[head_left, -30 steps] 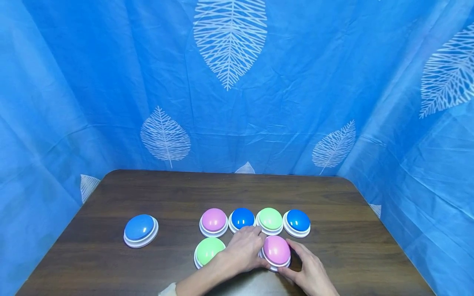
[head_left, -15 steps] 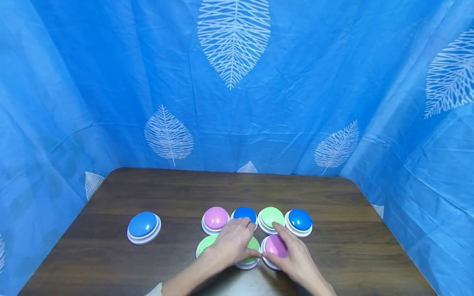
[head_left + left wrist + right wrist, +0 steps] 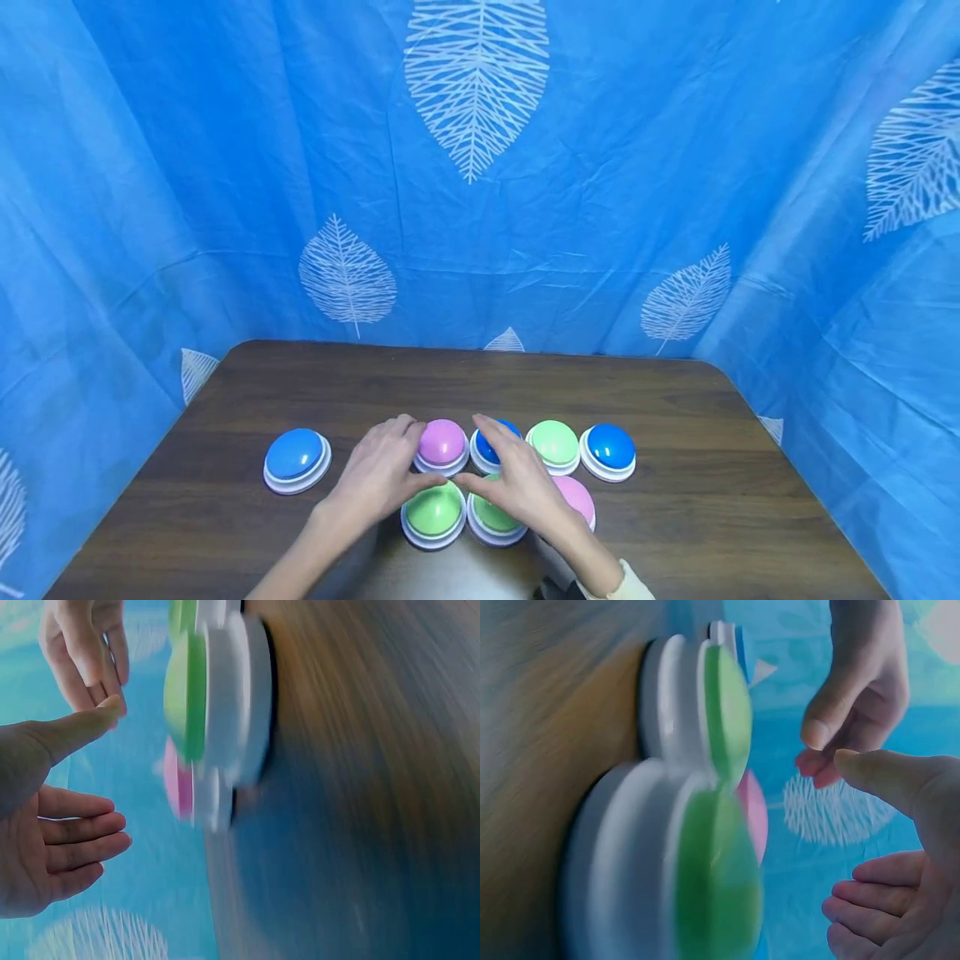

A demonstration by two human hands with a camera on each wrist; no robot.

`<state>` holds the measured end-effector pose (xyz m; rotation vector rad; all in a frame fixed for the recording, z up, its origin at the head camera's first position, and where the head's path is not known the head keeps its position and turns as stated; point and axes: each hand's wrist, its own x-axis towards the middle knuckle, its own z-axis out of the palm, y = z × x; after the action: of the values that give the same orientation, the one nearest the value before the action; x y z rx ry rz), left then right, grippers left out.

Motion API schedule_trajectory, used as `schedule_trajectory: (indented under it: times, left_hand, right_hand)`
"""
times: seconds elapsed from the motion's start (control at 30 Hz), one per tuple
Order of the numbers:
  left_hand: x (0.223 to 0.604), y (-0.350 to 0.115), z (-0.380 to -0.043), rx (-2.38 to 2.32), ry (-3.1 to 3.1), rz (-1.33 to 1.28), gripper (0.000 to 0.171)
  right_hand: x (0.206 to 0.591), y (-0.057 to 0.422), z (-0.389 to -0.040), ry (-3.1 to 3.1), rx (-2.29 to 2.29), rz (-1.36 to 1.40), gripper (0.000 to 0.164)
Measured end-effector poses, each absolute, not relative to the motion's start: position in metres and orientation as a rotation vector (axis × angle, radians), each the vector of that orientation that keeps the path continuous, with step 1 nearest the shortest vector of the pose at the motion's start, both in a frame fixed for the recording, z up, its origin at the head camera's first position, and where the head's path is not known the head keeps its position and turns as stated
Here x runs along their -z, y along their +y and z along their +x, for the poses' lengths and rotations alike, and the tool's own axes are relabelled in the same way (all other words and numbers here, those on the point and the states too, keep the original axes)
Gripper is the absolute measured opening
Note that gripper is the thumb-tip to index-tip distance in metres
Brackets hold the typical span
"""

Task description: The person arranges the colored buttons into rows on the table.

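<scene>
Dome push buttons with white round bases lie on the table. My left hand (image 3: pixel 378 467) is raised over the front-left green button (image 3: pixel 433 512), thumb and fingers apart, holding nothing. Over the neighbouring green button (image 3: pixel 491 515) hangs my right hand (image 3: pixel 521 479), fingers spread and also holding nothing. The two thumb tips point at each other. Both wrist views show the hands above the domes, with a gap below them. A pink button (image 3: pixel 576 497) beside the right wrist is partly hidden by it. Behind the hands sit a pink button (image 3: pixel 441 442) and a partly covered blue button (image 3: pixel 487 450).
The back row continues with a light green button (image 3: pixel 553 442) and a blue button (image 3: pixel 611 447). Another blue button (image 3: pixel 296 456) lies apart on the left of the dark wooden table (image 3: pixel 660 542). A blue leaf-patterned curtain (image 3: pixel 585 208) encloses the table's back and sides.
Both hands have let go of the front pink button, risen and moved left over the two green buttons. The front pink button stays at the right of the front row.
</scene>
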<state>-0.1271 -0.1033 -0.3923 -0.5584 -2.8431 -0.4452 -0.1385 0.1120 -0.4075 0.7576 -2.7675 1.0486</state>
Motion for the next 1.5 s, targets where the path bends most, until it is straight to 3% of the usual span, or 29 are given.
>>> schedule_trajectory:
  times: [0.3, 0.67, 1.0, 1.5]
  left_hand:
    - [0.392, -0.177, -0.112, 0.391, -2.89, -0.278, 0.072]
    - [0.402, -0.241, -0.099, 0.412, -3.067, -0.067, 0.094]
    - [0.411, -0.266, -0.101, 0.52, -3.174, -0.024, 0.104]
    - [0.421, -0.28, -0.116, 0.738, -3.202, 0.008, 0.097]
  right_hand:
    - [0.399, 0.048, -0.151, -2.797, -0.791, 0.935, 0.077]
    - [0.401, -0.021, -0.155, -2.904, -0.535, 1.116, 0.076]
    - [0.411, -0.059, -0.162, -2.935, -0.402, 1.179, 0.071]
    - [0.419, -0.088, -0.179, -3.013, -0.312, 1.142, 0.063]
